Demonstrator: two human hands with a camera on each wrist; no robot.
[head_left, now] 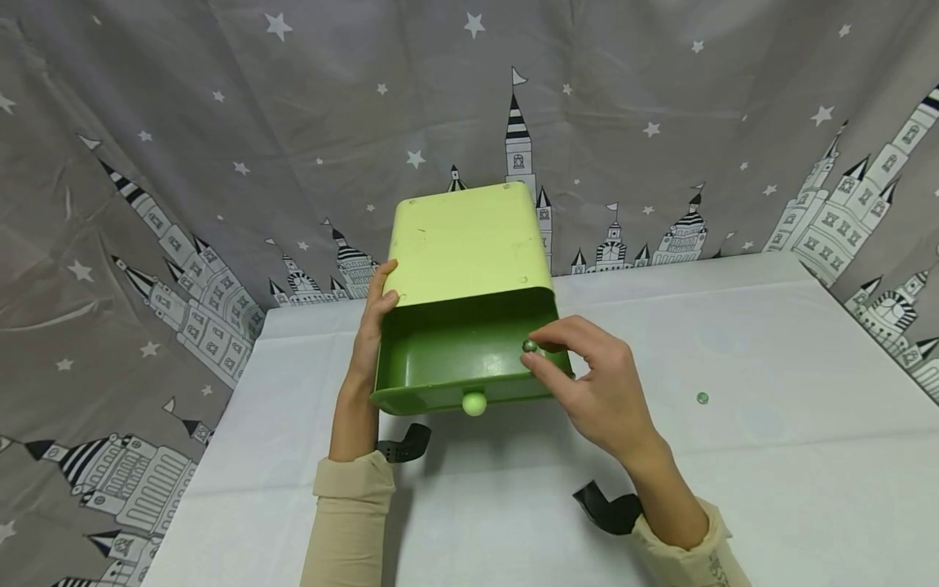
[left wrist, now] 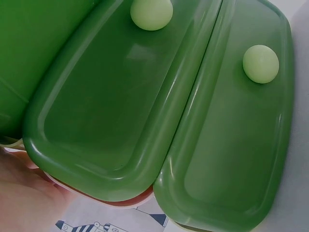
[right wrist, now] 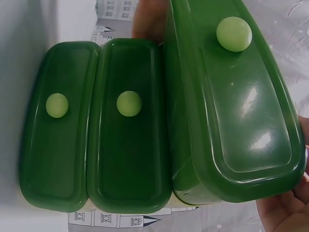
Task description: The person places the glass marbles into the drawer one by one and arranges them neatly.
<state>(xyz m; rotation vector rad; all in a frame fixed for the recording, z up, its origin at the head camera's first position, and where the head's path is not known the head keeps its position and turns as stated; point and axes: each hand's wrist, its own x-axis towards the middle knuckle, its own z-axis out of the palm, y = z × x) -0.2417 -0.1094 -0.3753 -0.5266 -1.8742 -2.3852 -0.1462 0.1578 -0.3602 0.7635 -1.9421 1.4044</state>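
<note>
A small drawer cabinet with a pale green top (head_left: 469,244) stands on the white cloth, its top drawer (head_left: 440,350) pulled out. Round light green knobs (right wrist: 129,103) mark the fronts; the two lower drawers (left wrist: 217,145) are closed. My left hand (head_left: 370,326) rests against the cabinet's left side, fingertips at the top edge. Above the right part of the open drawer, my right hand (head_left: 597,383) pinches a small green marble (head_left: 530,346) between thumb and finger. Nothing shows in the visible part of the drawer.
Another small green marble (head_left: 703,398) lies on the white cloth (head_left: 770,473), right of the cabinet. A grey curtain (head_left: 330,98) printed with castles and stars hangs behind and along the sides. Black wrist mounts (head_left: 612,514) stick out inward from both wrists.
</note>
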